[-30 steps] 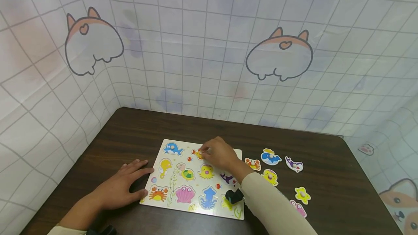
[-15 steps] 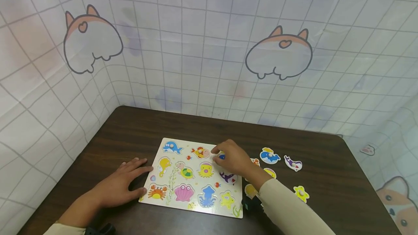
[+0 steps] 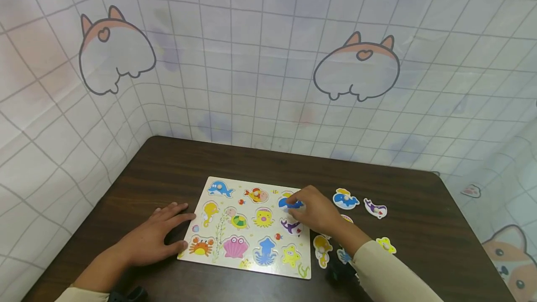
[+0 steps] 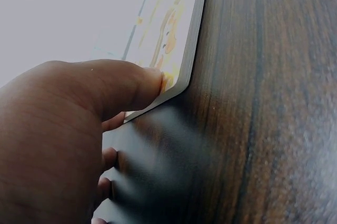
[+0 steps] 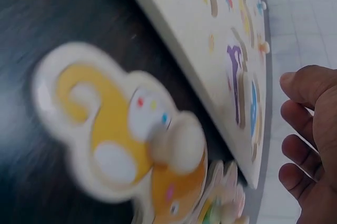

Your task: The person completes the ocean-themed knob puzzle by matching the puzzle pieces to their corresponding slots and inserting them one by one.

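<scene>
A wooden peg puzzle board with sea animal pictures lies on the table. A dolphin piece and a fish piece sit in its top row, each with a knob. My left hand rests at the board's left edge, its thumb on the near corner. Over the right side hovers my right hand, fingertips overlapping the printed blue whale in the head view. Nothing shows between its loosely bent fingers in the right wrist view.
Right of the board lie several loose pieces: a seahorse, a blue whale, a purple whale, a starfish and a partly covered squid. My right forearm hides others. A white grid-patterned cloth hangs behind the table.
My right hand has let go of the fish piece, now flat in its slot, and moved right across the board toward the loose pieces. My left hand has stayed at the board's edge.
</scene>
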### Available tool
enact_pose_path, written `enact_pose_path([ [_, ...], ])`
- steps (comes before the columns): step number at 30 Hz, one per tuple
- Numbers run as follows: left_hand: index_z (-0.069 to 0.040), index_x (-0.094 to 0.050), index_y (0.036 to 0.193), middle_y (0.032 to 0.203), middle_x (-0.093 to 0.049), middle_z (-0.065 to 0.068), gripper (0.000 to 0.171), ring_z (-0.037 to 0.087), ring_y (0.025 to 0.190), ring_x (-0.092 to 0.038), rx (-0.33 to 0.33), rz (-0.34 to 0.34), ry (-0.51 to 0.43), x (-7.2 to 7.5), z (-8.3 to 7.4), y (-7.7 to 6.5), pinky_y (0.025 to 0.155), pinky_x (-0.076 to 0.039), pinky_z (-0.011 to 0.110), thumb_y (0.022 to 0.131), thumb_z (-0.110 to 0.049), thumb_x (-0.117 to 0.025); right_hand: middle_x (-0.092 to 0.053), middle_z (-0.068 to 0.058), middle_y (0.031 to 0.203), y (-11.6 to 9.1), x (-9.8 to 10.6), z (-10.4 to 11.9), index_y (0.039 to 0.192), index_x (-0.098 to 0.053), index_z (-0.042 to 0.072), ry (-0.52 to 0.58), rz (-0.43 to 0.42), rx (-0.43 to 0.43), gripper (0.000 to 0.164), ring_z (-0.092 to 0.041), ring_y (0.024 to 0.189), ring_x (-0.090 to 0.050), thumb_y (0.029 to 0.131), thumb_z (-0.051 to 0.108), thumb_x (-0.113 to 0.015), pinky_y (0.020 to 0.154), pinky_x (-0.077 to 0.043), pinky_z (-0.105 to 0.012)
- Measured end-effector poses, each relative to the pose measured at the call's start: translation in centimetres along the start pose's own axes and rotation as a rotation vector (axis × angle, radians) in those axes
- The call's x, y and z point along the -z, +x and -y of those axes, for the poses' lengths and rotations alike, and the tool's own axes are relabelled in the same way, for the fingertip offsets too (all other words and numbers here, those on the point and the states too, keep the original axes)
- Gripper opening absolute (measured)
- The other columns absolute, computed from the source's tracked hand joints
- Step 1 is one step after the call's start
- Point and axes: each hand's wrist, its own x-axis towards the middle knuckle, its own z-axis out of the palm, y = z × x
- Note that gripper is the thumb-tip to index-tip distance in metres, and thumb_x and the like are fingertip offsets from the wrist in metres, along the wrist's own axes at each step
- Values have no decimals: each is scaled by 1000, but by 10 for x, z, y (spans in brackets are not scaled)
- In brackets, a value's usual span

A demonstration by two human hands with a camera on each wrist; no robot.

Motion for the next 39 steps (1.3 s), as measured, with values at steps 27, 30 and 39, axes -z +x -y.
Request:
enact_pose_path([
  [27,-24,-56,147,160,-40,13,63,45,147,-31,-5,-17,6,-1,0,-1,114,-22,71,93,-52,-70,-64,-11,125,-28,34,-79,119,-76,14,5,-121,-42,26,-36,121,-57,95,23,-76,99,-49,-60],
  [30,-24,-56,147,160,-40,13,63,45,147,-31,-5,-16,3,-1,1,-1,114,-22,71,93,-53,-70,-63,-14,127,-30,38,-84,121,-75,13,9,-122,-51,27,-39,122,-57,95,22,-75,96,-50,-61],
  [39,-25,-55,148,160,-39,13,64,45,148,-30,0,-1,0,-2,2,0,114,-22,71,93,-54,-69,-69,-10,120,-29,44,-106,114,-77,12,-17,-157,-48,21,-39,120,-57,94,18,-76,97,-48,-63],
])
